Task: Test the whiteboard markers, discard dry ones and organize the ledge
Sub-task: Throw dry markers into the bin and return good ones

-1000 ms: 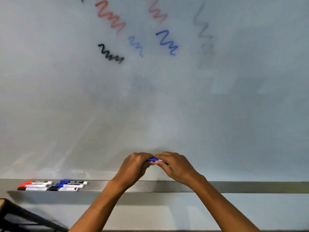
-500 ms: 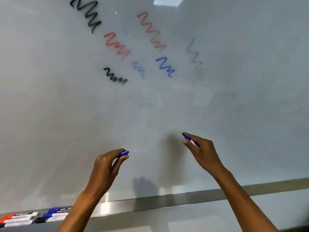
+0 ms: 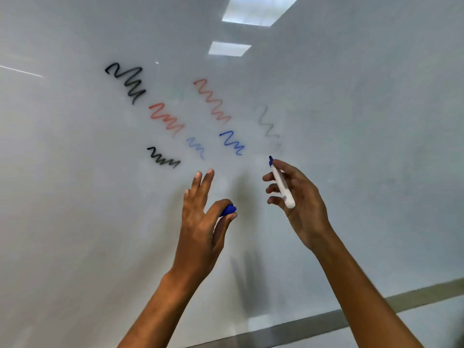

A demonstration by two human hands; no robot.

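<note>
Big whiteboard [image 3: 351, 172] filling the view, squiggles in black, red and blue up top, one grey one too faint to read properly. Ledge [image 3: 313, 325] cut off at the bottom right. Right hand [image 3: 298, 199] gripping an uncapped blue marker [image 3: 281, 184], tip up near the board. Left hand [image 3: 203, 209] pinching the blue cap [image 3: 228, 210], mostly hidden, other fingers [image 3: 204, 182] straight.

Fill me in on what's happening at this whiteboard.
A person is testing markers. The right hand holds an uncapped blue marker, tip raised close to the whiteboard, while the left hand pinches its blue cap. Black, red and blue test squiggles already mark the board, some faint.
</note>
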